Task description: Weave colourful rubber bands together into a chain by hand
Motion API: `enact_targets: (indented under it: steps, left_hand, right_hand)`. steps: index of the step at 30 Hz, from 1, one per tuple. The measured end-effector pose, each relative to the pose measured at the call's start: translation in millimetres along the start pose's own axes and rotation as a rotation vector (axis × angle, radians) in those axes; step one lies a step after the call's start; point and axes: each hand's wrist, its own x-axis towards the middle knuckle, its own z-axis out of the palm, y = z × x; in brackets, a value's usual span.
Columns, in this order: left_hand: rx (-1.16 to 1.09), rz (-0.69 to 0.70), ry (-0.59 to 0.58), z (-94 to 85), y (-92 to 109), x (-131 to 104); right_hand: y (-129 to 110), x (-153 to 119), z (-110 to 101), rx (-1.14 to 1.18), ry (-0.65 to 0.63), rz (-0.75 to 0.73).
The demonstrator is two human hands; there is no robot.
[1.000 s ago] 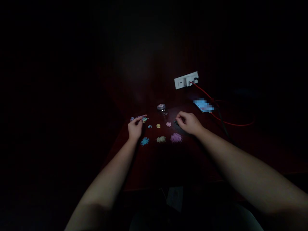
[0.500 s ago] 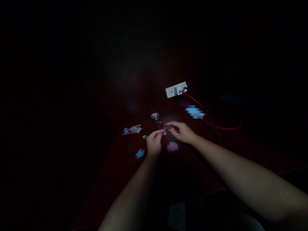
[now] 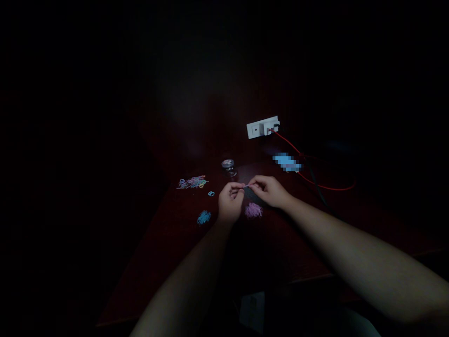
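While a mixed heap of colored elastic bands (image 3: 192,182) lies at the far left of the dark red tabletop (image 3: 168,243), a teal pile of bands (image 3: 204,217) sits nearer, with a small blue group of bands (image 3: 211,193) just beyond it. The left hand (image 3: 229,203) is narrowed, its fingertips pinching one end of a thin pale purple strand (image 3: 246,186), probably a band, in front of the clear lidded jar (image 3: 229,167). A purple pile of bands (image 3: 253,210) lies on the near side of the hands. The right hand (image 3: 271,191) is likewise narrowed, pinching the strand's other end. Something this thin likely wants fingertip pads close together and a light, even pull; a hard tug could snap or fling it. Wrists are best kept above the loose piles, since a sleeve-low sweep could mix colors.
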Motion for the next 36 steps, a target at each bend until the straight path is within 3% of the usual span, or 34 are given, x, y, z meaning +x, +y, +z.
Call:
enact_targets:
  steps: [7,18,36]
  left_hand:
    - [0.060,0.039,-0.015,0.1,-7.7,1.3]
    - [0.077,0.057,0.024,2.2,-0.1,1.8]
    - [0.165,0.096,0.033,1.6,0.1,2.4]
  right_hand:
    - [2.1,0.1,-0.9,-0.027,-0.004,0.001]
    - [1.8,-2.7,2.2,0.076,-0.079,0.001]
    - [2.9,-1.4,2.9,0.144,-0.052,0.048]
